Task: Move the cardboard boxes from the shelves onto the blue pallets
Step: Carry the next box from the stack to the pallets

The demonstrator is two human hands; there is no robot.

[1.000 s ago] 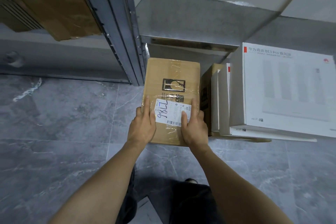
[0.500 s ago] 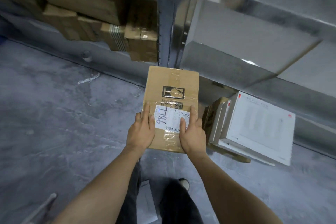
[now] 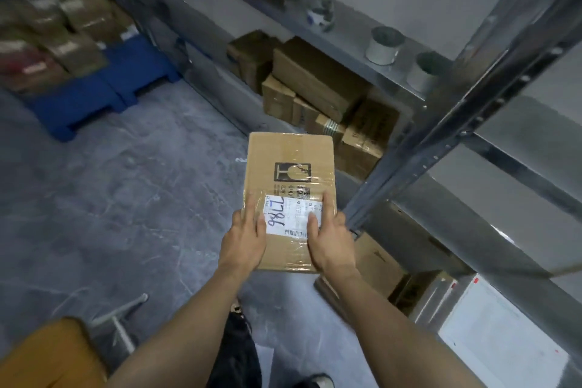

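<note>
Far left, blue plastic pallets (image 3: 94,101) carry blurred stacked boxes (image 3: 72,19). Centre, left hand (image 3: 244,241) and right hand (image 3: 330,241) hold a flat brown taped cardboard box (image 3: 289,151) above the grey floor (image 3: 126,198), fingers (image 3: 252,208) grasping its near end. Right, grey metal shelves (image 3: 472,88) hold more brown cartons (image 3: 315,82).

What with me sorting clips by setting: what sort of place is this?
Likely a stockroom: metal shelving holding cardboard boxes, a blue pallet stacked with more, plus the labelled parcel being carried.
</note>
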